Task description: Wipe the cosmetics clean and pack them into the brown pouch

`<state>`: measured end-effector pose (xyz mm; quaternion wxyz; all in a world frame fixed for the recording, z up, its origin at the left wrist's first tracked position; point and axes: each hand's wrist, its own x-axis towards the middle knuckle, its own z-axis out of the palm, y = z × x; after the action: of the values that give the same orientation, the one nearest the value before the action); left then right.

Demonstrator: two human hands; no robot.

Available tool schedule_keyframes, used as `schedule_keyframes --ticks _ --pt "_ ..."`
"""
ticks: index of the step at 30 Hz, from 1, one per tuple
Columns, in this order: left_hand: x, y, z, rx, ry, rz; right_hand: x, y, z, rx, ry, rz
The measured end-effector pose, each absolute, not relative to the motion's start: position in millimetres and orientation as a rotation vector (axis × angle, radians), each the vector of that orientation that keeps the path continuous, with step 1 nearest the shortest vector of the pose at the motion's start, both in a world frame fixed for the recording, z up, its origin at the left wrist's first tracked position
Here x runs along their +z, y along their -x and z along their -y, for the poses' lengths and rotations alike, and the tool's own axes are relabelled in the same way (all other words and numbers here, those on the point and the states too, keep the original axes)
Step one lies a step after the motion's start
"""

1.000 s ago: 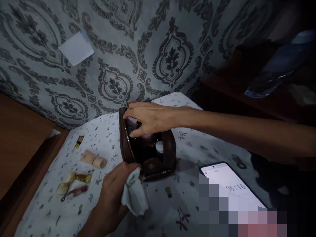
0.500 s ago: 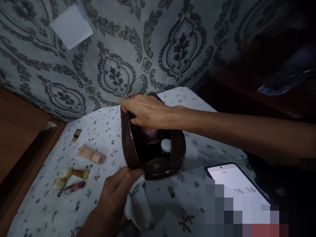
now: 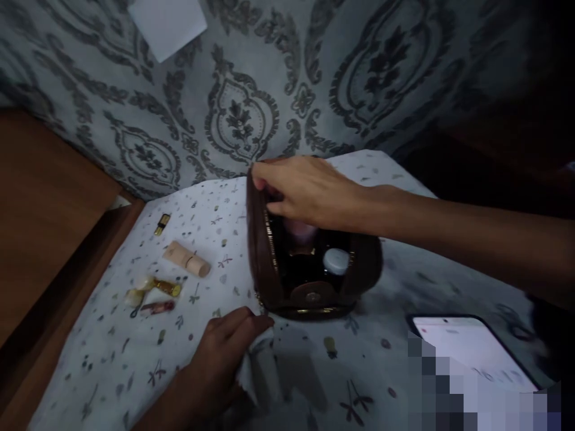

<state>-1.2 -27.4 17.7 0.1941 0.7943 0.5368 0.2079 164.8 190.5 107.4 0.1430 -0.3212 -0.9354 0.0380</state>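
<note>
A brown zip-up toiletry bag (image 3: 263, 251) stands unzipped on the patterned white cloth (image 3: 215, 209). Inside it are a round white cap (image 3: 336, 261) and a pinkish item (image 3: 300, 232), partly covered by my hand. My right hand (image 3: 309, 188) reaches over the bag and its curled fingers grip the far left rim; some fingertips are hidden. Just in front of the bag's near left corner, my left hand (image 3: 224, 353) is closed around a crumpled white wipe (image 3: 260, 365).
To the left lie a beige tube (image 3: 186, 258), a small black-and-gold item (image 3: 162, 224), a gold-capped bottle (image 3: 166, 287) and a pink lip gloss tube (image 3: 157, 307). A lit phone (image 3: 471, 341) lies at right. Behind rises a patterned wall (image 3: 242, 120) with a white card (image 3: 168, 27); wooden furniture (image 3: 54, 221) borders the left.
The view has shifted, so the bag and the small items appear farther right. My left hand has drawn slightly away from the bag's front corner. My right hand keeps its place on the rim.
</note>
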Motion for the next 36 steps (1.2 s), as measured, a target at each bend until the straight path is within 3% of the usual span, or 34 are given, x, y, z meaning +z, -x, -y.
schedule_keyframes --ticks 12,22,30,36 --pt "11 40 46 0.462 -2.176 -1.757 108 -167 -198 0.097 0.859 2.72" --pt "4 158 70 0.555 -1.952 -2.509 109 -181 -155 0.048 0.79 2.353" --pt "12 178 54 0.314 -2.065 -2.183 91 -134 -71 0.308 0.344 2.58" --pt "8 182 56 0.435 -2.048 -2.111 41 -59 -42 0.595 0.645 2.732"
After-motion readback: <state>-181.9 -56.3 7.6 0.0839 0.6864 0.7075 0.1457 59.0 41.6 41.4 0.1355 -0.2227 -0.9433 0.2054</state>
